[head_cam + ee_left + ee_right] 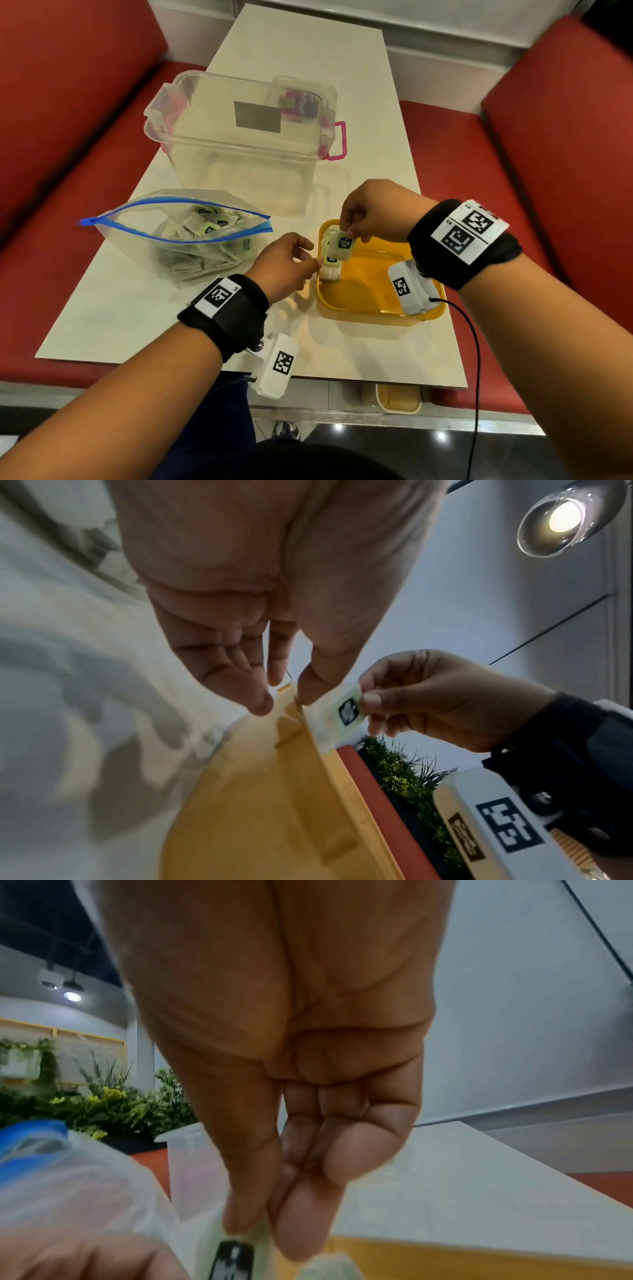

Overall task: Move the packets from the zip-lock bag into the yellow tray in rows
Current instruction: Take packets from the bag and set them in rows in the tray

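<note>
The right hand (370,212) pinches a tea packet (343,244) upright over the yellow tray (376,305)'s far-left corner, extending the standing row (329,267) (left hand (286,265) pinches its near end, steadying it).

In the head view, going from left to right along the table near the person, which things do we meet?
Clear zip-lock bag with blue seal → left hand → green-labelled packet pinched by right hand → yellow plastic tray
</note>
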`<act>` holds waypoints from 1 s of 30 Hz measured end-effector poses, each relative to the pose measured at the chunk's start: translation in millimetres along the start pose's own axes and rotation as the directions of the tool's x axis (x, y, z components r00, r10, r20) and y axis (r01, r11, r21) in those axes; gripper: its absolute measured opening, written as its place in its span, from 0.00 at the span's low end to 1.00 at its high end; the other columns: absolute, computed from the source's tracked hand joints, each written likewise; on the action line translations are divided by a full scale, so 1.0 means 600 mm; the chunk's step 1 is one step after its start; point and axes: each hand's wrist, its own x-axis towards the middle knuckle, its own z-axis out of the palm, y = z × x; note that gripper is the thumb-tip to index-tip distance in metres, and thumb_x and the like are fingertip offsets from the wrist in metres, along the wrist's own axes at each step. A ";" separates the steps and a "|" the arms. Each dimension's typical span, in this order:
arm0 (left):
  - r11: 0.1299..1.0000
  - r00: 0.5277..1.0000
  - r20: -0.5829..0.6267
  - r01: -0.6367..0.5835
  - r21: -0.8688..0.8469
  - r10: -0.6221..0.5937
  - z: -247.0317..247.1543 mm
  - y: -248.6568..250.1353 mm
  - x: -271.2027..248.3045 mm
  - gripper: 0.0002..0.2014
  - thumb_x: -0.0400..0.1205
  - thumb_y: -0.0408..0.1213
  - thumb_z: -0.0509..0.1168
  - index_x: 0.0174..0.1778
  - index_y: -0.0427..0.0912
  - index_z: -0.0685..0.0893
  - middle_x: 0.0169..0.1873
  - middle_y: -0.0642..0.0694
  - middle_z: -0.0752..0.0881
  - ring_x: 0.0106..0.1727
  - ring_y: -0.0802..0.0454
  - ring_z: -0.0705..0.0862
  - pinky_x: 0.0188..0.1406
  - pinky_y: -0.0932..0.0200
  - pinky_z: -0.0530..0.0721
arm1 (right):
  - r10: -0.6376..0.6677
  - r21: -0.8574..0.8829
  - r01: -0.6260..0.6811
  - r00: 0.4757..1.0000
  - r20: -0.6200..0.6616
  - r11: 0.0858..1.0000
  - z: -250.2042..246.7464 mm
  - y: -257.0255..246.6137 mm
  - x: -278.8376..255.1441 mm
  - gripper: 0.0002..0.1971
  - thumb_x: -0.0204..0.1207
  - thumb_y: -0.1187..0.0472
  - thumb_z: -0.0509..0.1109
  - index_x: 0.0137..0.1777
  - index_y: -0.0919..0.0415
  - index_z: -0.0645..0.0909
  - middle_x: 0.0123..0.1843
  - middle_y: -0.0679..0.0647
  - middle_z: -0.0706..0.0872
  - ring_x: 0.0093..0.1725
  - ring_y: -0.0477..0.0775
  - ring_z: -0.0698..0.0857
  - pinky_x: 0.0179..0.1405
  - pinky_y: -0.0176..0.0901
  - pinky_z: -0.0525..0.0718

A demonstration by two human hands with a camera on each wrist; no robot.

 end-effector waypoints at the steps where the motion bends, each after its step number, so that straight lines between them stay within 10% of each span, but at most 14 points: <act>1: 1.000 1.000 0.012 0.011 -0.019 -0.010 0.001 -0.001 -0.001 0.14 0.80 0.37 0.70 0.60 0.40 0.79 0.46 0.42 0.85 0.39 0.45 0.87 0.35 0.53 0.87 | 0.014 -0.020 -0.013 0.999 0.049 1.000 0.007 0.000 0.003 0.03 0.74 0.62 0.74 0.47 0.58 0.87 0.31 0.44 0.86 0.31 0.43 0.86 0.32 0.34 0.78; 6: 0.997 1.000 0.015 0.007 -0.075 -0.006 -0.001 0.001 0.000 0.11 0.80 0.28 0.67 0.58 0.36 0.81 0.38 0.42 0.83 0.34 0.48 0.87 0.32 0.57 0.89 | 0.050 -0.079 -0.032 0.969 0.241 0.996 0.049 -0.003 0.029 0.02 0.74 0.62 0.75 0.46 0.58 0.87 0.39 0.51 0.91 0.36 0.48 0.90 0.39 0.38 0.84; 16: 0.996 1.000 0.019 0.022 -0.091 -0.020 -0.002 0.001 -0.002 0.11 0.80 0.26 0.66 0.58 0.34 0.81 0.35 0.43 0.81 0.33 0.47 0.87 0.33 0.58 0.89 | 0.056 -0.115 -0.032 0.974 0.221 0.993 0.067 -0.009 0.065 0.01 0.75 0.64 0.74 0.45 0.59 0.86 0.42 0.53 0.90 0.35 0.49 0.88 0.33 0.33 0.80; 30: 0.941 0.941 -0.019 -0.337 0.022 0.338 -0.108 0.117 -0.116 0.05 0.82 0.34 0.67 0.52 0.39 0.86 0.40 0.46 0.86 0.38 0.52 0.87 0.37 0.55 0.90 | -0.231 0.035 0.244 0.947 -0.222 0.969 -0.018 -0.094 -0.039 0.04 0.76 0.56 0.72 0.43 0.54 0.86 0.31 0.44 0.86 0.32 0.40 0.84 0.31 0.33 0.75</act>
